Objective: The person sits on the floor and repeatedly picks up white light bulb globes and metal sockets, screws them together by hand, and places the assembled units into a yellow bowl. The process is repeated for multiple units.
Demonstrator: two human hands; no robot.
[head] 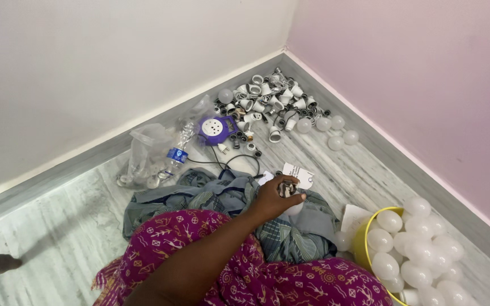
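- Head view: our right hand (276,198) has its fingers (296,197) curled shut around a bulb base (286,188); a loose grip could drop it onto the cloth (290,235).
- Left hand unseen.

Bare marble floor (58,226) at left; bulb-base heap (270,105) and white domes (426,249) crowding right.

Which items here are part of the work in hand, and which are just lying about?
In use: right hand, small bulb part it grips, pile of bulb bases, white bulb domes, yellow tub.

Lying about: plastic bottle, clear bag, purple extension reel, checked cloth.
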